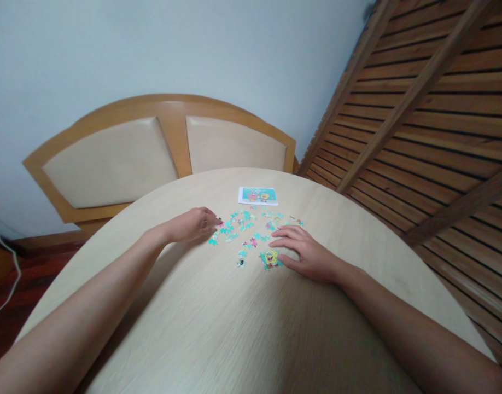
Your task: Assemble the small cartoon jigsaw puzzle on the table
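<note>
Loose jigsaw puzzle pieces [241, 220], mostly turquoise with some pink, lie scattered on the round table [218, 328]. At their left edge, the bent fingers of my left hand [197, 224] close on a small puzzle piece [220, 222] with dark and pink on it. My right hand [306, 253] rests palm down with its fingers apart, holding nothing. Its thumb touches or nearly touches the right side of a joined puzzle section [270, 259] showing a yellow cartoon figure. Left of that section lies a smaller cluster of pieces [241, 259] with a dark spot.
Behind the pieces lies a reference picture [258, 196] of a pink and a yellow figure on turquoise. A padded wooden bench back [173, 137] stands beyond the table against the wall. Wooden slats [423, 120] rise on the right. A white cable [13, 273] hangs at far left.
</note>
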A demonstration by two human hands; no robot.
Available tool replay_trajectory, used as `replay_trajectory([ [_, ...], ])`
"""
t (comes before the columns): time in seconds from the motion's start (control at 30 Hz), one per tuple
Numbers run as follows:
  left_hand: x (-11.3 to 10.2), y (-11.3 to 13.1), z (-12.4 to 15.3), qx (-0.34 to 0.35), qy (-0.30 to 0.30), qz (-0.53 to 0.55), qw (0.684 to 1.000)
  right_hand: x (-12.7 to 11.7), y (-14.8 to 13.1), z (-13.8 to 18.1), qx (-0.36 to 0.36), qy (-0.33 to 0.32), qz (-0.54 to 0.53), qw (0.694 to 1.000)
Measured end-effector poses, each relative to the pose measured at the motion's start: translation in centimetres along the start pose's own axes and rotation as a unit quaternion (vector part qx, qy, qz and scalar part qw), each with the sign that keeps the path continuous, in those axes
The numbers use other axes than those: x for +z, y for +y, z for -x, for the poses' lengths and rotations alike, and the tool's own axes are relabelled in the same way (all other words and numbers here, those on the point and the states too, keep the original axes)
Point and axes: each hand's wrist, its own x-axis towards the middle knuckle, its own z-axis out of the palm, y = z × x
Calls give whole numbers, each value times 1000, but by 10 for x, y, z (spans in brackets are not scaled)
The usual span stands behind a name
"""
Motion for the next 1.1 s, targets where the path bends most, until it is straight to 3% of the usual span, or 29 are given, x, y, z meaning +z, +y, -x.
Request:
replay_trajectory([
  [0.07, 0, 1, 0, 31, -19, -19, 999, 0, 0, 0, 0, -2, 2, 1000],
  [0.13, -1, 0, 1, 17, -16, -35, 999, 0, 1, 0, -1, -1, 2, 1000],
  [0.27, 0, -5, 2, -117, 33, -56, 991, 0, 0, 0, -3, 1, -2, 1000],
  [0.33, 4, -7, 1, -149, 58, -65, 985, 0, 0, 0, -3, 1, -4, 1000],
  [0.6, 27, -8, -8, -132, 110, -42, 984, 1, 1, 0, -4, 4, -3, 1000],
  [1.1, 31, -5, -10, -160, 154, 70, 973, 1, 1, 0, -13, 2, -2, 1000],
])
